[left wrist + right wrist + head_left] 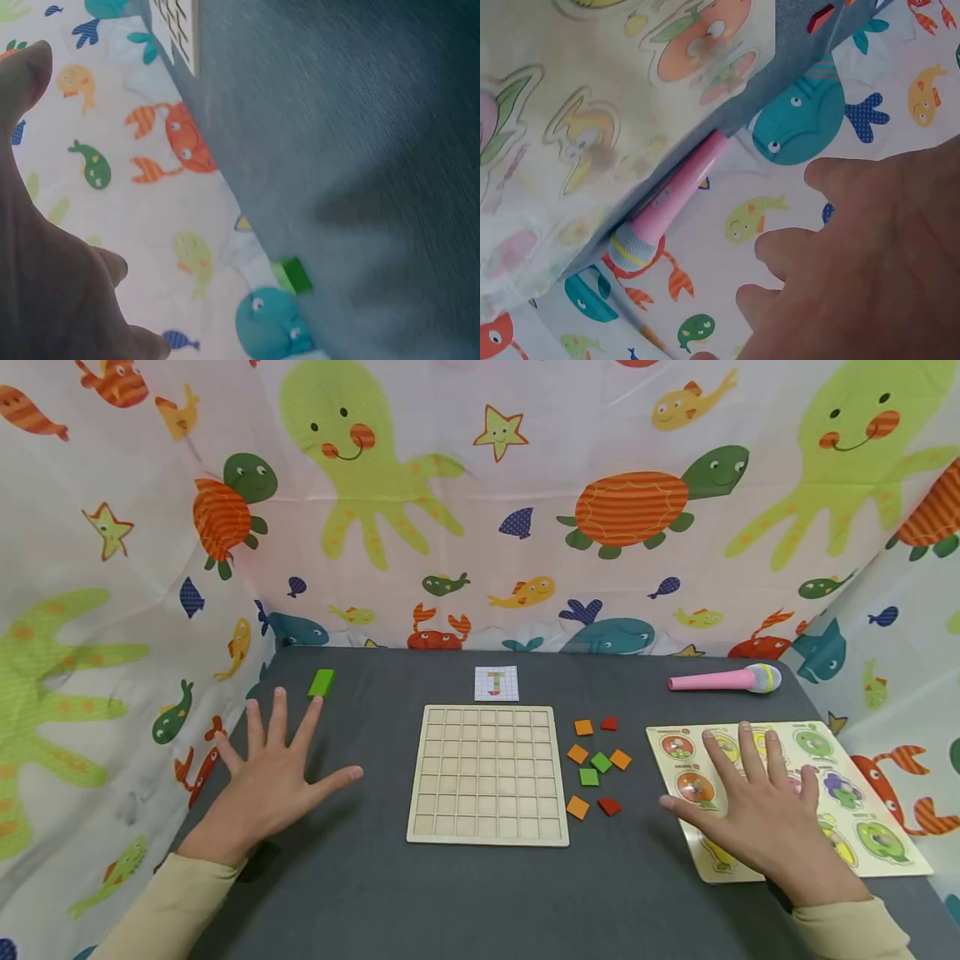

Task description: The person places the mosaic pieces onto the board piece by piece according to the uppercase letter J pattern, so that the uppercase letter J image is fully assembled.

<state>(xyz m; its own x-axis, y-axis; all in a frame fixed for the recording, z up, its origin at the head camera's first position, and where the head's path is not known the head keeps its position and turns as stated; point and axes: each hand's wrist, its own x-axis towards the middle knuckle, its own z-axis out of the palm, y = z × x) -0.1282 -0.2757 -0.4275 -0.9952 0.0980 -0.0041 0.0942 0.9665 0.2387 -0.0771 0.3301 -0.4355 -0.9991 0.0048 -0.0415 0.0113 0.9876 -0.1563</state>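
Observation:
My left hand hovers over the table's left side, fingers spread and holding nothing. Just beyond its fingertips lies a green block, also visible in the left wrist view as a small green block. On the right, my right hand is spread above a fruit-and-vegetable puzzle board, partly hiding it. Between the hands sits a wooden grid board with bare square cells. Orange tiles, green tiles and red pieces lie scattered along its right side.
Behind the grid board is a small card showing a coloured J pattern. A pink toy microphone lies at the back right. A sea-animal printed curtain borders the dark table at the back and sides.

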